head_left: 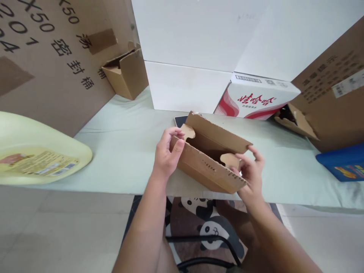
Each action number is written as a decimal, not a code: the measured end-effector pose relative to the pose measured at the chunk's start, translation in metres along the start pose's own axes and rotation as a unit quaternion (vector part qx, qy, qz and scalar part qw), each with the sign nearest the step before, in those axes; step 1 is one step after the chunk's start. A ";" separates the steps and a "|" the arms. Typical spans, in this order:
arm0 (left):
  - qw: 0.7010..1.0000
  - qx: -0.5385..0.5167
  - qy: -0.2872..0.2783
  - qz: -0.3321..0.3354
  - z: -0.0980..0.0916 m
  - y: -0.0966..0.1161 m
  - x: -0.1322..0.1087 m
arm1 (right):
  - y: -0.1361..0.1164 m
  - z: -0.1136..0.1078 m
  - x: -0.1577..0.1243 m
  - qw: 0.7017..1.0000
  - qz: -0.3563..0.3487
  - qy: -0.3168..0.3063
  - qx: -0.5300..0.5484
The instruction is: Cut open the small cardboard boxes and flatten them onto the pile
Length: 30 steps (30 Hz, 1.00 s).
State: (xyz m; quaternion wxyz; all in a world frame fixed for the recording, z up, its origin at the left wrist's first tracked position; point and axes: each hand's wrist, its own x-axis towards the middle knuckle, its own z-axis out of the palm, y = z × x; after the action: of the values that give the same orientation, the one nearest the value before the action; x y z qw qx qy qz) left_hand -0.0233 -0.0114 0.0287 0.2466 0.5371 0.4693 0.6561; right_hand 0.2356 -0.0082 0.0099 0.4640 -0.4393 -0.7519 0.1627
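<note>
A small brown cardboard box point(209, 167), partly folded with its lid flap raised, is held just above the near edge of a pale green table point(125, 151). My left hand point(166, 153) pinches the box's left end near a rounded side tab. Fingers curled, my right hand point(250, 172) grips the right end at the other tab. A dark flat device point(181, 120) lies on the table just behind the box, mostly hidden by it.
A pale yellow jug point(36, 151) lies on its side at the left. Large cardboard boxes point(48, 57) and a small open carton point(126, 74) stand behind. White boxes point(193, 49), a red-and-white carton point(256, 99), another brown box point(335, 91) and a blue package point(344, 162) sit at the right.
</note>
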 end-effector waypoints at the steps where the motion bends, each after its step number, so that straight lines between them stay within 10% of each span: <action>1: 1.000 0.021 0.001 0.003 0.000 -0.001 0.000 | 0.003 0.004 -0.001 0.999 0.020 0.029 0.023; 9: 0.987 0.161 -0.002 0.020 -0.003 -0.001 0.002 | 0.013 -0.010 0.001 0.976 0.001 -0.109 0.188; 13: 0.989 0.143 -0.014 -0.028 -0.009 -0.001 0.003 | 0.026 -0.011 -0.005 0.979 0.064 -0.058 0.187; 16: 0.991 0.107 0.060 -0.048 -0.016 -0.009 0.006 | 0.039 -0.008 -0.010 0.975 0.163 -0.022 0.151; 22: 0.961 -0.038 0.242 -0.124 -0.027 -0.025 0.011 | 0.037 -0.003 -0.010 0.934 0.133 -0.274 0.188; 30: 0.921 -0.199 0.006 -0.334 -0.022 -0.023 -0.027 | 0.016 -0.008 -0.006 0.952 -0.026 -0.204 0.228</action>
State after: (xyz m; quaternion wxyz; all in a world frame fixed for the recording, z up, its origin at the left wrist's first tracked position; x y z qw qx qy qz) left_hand -0.0404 -0.0314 -0.0042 0.5505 0.2850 0.4827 0.6186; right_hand 0.2520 -0.0051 0.0006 0.3925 -0.2595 -0.7847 0.4036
